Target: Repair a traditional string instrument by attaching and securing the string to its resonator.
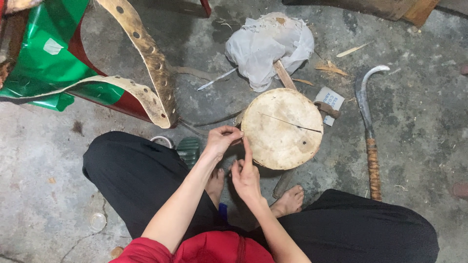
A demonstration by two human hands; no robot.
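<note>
I sit on a concrete floor with a round pale wooden block in front of my knees; a thin crack runs across its top. My left hand is at the block's left rim, thumb and fingers pinched on something small and thin that I cannot make out. My right hand is just below it, index finger raised and touching the block's edge, the other fingers curled. Whether it holds anything is hidden. My bare feet show under the block.
A curved sickle with a wrapped handle lies right of the block. A crumpled white bag and a wooden stick lie behind it. A green sheet and a perforated tan strap are at left, a green sandal by my knee.
</note>
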